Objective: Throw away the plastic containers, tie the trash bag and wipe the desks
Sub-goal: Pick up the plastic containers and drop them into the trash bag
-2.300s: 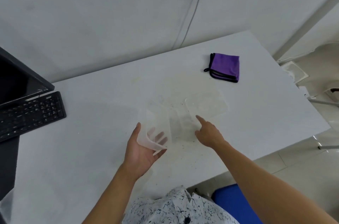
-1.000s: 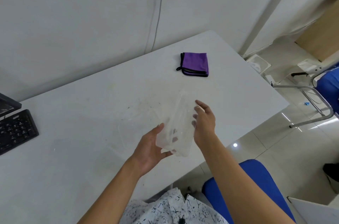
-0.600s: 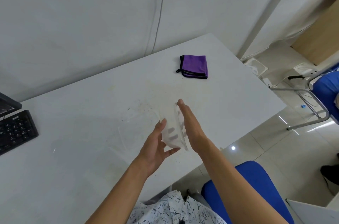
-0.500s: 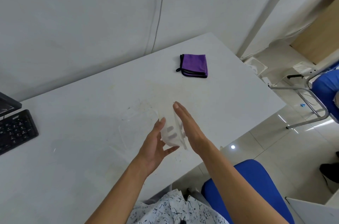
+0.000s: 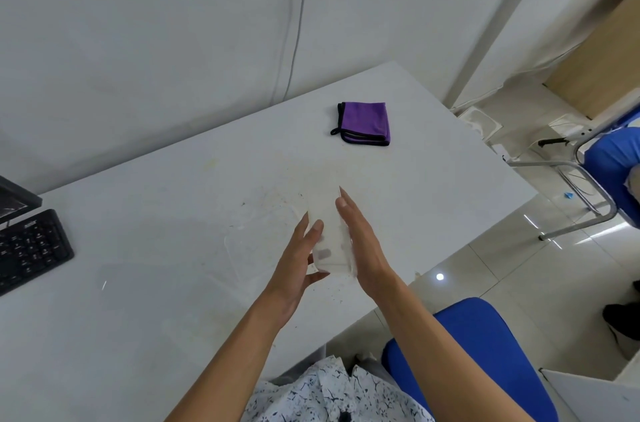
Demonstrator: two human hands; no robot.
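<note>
Clear plastic containers [image 5: 327,234], pressed together on edge, stand between my palms just above the white desk [image 5: 145,214]. My left hand [image 5: 298,259] grips them from the left, fingertips showing through the plastic. My right hand [image 5: 360,241] lies flat against their right side, fingers straight. Another clear plastic piece [image 5: 256,241] lies flat on the desk left of my hands. A folded purple cloth [image 5: 365,123] with black trim lies farther back on the desk. Brown stains and crumbs mark the desk around my hands.
A black keyboard [image 5: 29,248] and a monitor corner [image 5: 14,200] are at the desk's left edge. A blue chair [image 5: 485,352] stands below the desk's near edge; another blue chair [image 5: 609,172] with a metal frame is right on the tiled floor.
My hands brought the loose containers off the desk and pressed them together between my palms. In the last half second they lifted slightly and my right hand flattened against them.
</note>
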